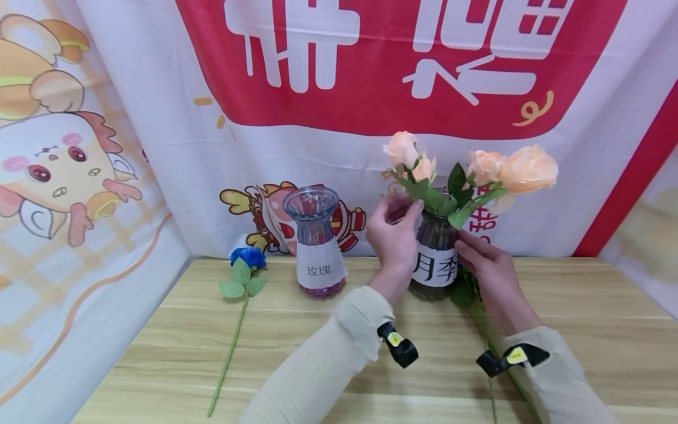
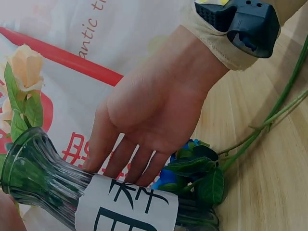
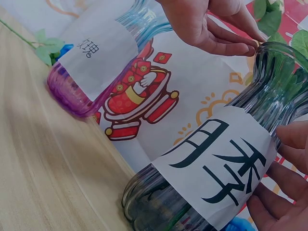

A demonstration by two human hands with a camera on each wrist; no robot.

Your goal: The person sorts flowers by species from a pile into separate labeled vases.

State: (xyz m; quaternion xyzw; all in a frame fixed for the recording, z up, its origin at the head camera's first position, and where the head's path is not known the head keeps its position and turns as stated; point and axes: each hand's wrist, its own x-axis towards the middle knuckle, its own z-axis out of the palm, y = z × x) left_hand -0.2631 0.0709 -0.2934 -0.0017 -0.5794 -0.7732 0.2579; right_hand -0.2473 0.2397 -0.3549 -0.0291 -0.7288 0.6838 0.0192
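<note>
A ribbed dark glass vase (image 1: 431, 288) with a white paper label (image 3: 216, 166) stands between my hands. Peach roses (image 1: 524, 169) and their green leaves rise from its mouth. Beside the rim is my left hand (image 1: 394, 232), fingers bent, thumb in front of the leaves; whether it grips the rim is unclear. My right hand (image 1: 487, 268) rests its fairly straight fingers against the vase's right side, seen palm-on in the left wrist view. Blue flowers (image 2: 168, 176) with dark leaves lie behind that hand, their stems (image 2: 284, 91) running toward the front edge.
To the left stands a second glass vase (image 1: 311, 212), bluish at the top and purple at the base, with a smaller label. A blue rose (image 1: 249, 257) on a long stem lies farther left on the wooden table (image 1: 286, 330). Printed cloth (image 1: 254, 153) hangs behind.
</note>
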